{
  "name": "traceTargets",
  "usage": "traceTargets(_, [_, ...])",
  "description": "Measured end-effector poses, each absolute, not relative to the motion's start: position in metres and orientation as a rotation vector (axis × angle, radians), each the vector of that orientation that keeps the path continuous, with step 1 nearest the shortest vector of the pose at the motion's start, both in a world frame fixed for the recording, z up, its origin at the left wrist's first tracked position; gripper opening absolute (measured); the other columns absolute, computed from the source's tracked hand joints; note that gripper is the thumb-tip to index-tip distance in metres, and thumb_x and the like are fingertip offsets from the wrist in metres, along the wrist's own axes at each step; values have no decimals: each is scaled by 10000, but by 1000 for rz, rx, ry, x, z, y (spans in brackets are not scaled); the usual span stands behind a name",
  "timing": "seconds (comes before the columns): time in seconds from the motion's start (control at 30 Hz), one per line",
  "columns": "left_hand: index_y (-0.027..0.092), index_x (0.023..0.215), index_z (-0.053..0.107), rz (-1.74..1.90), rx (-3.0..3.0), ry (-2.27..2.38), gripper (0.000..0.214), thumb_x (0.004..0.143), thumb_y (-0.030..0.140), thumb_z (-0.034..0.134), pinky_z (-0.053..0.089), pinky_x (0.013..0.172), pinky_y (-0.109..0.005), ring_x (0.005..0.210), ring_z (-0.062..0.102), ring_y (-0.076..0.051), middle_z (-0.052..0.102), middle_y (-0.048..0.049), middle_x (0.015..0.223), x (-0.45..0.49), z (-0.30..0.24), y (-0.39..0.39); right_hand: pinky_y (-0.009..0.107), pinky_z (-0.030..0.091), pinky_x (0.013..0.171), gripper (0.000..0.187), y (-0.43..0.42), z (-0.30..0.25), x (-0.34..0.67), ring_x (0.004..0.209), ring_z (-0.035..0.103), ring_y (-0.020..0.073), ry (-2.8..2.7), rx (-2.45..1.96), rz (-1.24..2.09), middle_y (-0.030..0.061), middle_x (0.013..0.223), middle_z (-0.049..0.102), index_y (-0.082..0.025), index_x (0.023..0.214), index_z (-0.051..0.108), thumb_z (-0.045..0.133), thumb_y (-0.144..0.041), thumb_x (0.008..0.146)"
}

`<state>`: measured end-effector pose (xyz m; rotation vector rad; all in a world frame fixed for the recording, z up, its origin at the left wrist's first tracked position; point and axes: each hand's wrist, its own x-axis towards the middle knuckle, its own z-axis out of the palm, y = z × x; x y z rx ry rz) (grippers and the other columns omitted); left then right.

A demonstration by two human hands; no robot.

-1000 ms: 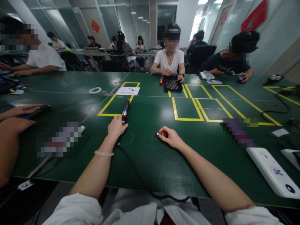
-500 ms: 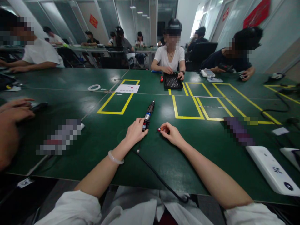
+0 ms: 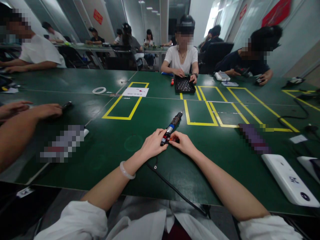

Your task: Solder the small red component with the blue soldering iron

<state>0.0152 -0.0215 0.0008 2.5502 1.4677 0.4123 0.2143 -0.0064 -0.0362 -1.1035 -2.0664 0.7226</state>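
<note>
Screwdriver (image 3: 172, 127), long and black with blue and silver bands, is in front of the person, just over or on the green surface (image 3: 212, 186). Its thin tip points away and a bit to the right. The left grip (image 3: 153, 144) is closed around its back end, so most of it sticks out past the fingers. The right grip (image 3: 183, 143) is just beside that end, pinching a small red and orange thing (image 3: 172, 139). I cannot tell if the small thing touches the screwdriver. A white paper (image 3: 136, 92) has a line of dark writing and a red mark, but the words are too small to read. Dark marks on the big white box (image 3: 290, 180) are too blurry to read. So is the red sign (image 3: 277, 14) on the wall.
</note>
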Motion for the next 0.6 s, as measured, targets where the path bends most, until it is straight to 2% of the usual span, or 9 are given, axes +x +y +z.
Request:
traceTargets(0.13, [243,1408,352,417,2564,1469,623,823,349,539,505,900,-358,1146,550,-253,460,-98,1330,15,0,-22,265,436,692,90,-8,-34,213,747,536,155,-2109,-1077,604,20,860,562,-202,881,558,628,-223,829])
traceTargets(0.4, [244,1417,341,415,2585,1464,629,831,343,548,479,953,-372,1179,526,-250,452,-100,1374,17,-2,-23,277,465,707,61,-9,-28,214,746,556,156,-2126,-978,706,34,875,577,-192,903,594,592,-184,842])
traceTargets(0.6, [235,1419,336,407,2603,1485,623,861,426,539,474,940,-372,1166,533,-255,472,-112,1344,18,0,-23,276,456,716,49,-9,-29,215,783,568,166,-2122,-1002,652,44,910,577,-200,899,628,591,-212,870])
